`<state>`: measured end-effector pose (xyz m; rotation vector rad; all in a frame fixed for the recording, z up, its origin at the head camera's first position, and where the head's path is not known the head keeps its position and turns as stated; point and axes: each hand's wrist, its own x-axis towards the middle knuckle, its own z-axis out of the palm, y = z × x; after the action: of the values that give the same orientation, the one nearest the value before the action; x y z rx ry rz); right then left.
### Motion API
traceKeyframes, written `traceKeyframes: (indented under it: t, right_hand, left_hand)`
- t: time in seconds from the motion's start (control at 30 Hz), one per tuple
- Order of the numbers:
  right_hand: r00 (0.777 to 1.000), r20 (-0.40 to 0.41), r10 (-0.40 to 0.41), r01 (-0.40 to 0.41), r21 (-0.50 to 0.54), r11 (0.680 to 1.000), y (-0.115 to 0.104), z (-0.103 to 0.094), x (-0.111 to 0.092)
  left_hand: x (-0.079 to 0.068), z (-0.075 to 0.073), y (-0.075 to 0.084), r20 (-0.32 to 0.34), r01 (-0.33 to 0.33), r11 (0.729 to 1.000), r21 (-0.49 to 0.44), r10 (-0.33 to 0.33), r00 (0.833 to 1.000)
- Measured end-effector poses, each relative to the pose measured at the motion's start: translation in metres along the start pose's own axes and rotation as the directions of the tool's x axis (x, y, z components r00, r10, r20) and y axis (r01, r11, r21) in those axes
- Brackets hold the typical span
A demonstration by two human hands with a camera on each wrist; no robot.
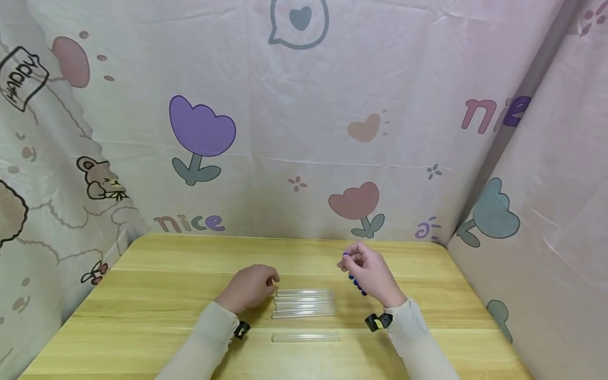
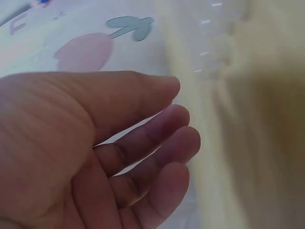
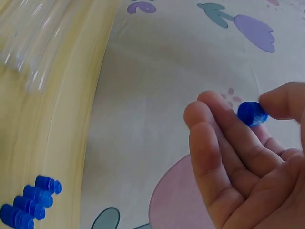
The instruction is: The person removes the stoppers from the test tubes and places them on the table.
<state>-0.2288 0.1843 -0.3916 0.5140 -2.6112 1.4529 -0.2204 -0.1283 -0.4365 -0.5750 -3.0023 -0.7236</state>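
Note:
My right hand [image 1: 372, 274] pinches a small blue ribbed cap [image 3: 251, 113] between thumb and finger, held up above the table. Beside and below that hand, several more blue caps [image 3: 37, 194] lie in a row on the wood, partly hidden by the hand in the head view. Several clear tubes [image 1: 304, 303] lie side by side between the two hands. At their left ends is my left hand [image 1: 249, 287]; its fingers are loosely bent and hold nothing in the left wrist view. One separate clear tube [image 1: 306, 338] lies nearer to me.
The light wooden table [image 1: 180, 258] ends at a printed cloth backdrop [image 1: 285, 132]. More of the same cloth hangs along the left and right sides. A black wrist device [image 1: 378, 322] sits at the right cuff, with another [image 1: 241, 330] at the left cuff.

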Motion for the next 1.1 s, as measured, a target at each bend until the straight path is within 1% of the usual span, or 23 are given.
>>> traceKeyframes:
  t: [0.17,0.27,0.33,0.57,0.63,0.83,0.97,1.1]
  right_hand:
    - [1.000,-0.006,0.016,-0.017,-0.135,0.991,0.012,-0.004,0.003]
    - [0.998,0.007,0.055,-0.052,-0.203,0.978,0.023,-0.007,0.006]
    - [0.995,0.014,0.094,-0.088,-0.229,0.969,0.031,-0.009,0.008]
    - [0.985,0.027,0.170,-0.153,-0.310,0.938,0.061,-0.011,0.013]
    - [0.982,0.026,0.188,-0.169,-0.327,0.930,0.067,-0.011,0.013]
    - [0.980,0.009,0.197,-0.178,-0.391,0.903,0.074,-0.016,0.012]
    - [0.977,0.015,0.214,-0.186,-0.433,0.882,0.077,-0.017,0.012]
    - [0.976,0.017,0.219,-0.187,-0.457,0.870,0.082,-0.016,0.013]
  left_hand:
    - [-0.003,-0.014,0.004,-0.028,0.010,1.000,0.020,-0.009,1.000]
    - [-0.004,-0.020,0.009,-0.033,0.001,1.000,0.021,0.000,0.999]
    - [-0.004,-0.023,0.012,-0.033,-0.002,1.000,0.017,0.002,0.999]
    - [-0.005,-0.022,0.016,0.002,0.012,1.000,-0.003,-0.012,1.000]
    - [-0.006,-0.022,0.016,0.000,0.016,1.000,-0.003,-0.016,1.000]
    - [-0.006,-0.025,0.019,-0.025,0.008,1.000,0.006,-0.007,1.000]
    - [-0.007,-0.026,0.019,-0.021,0.013,1.000,0.013,-0.013,1.000]
    - [-0.008,-0.026,0.018,-0.016,0.017,1.000,0.017,-0.017,1.000]
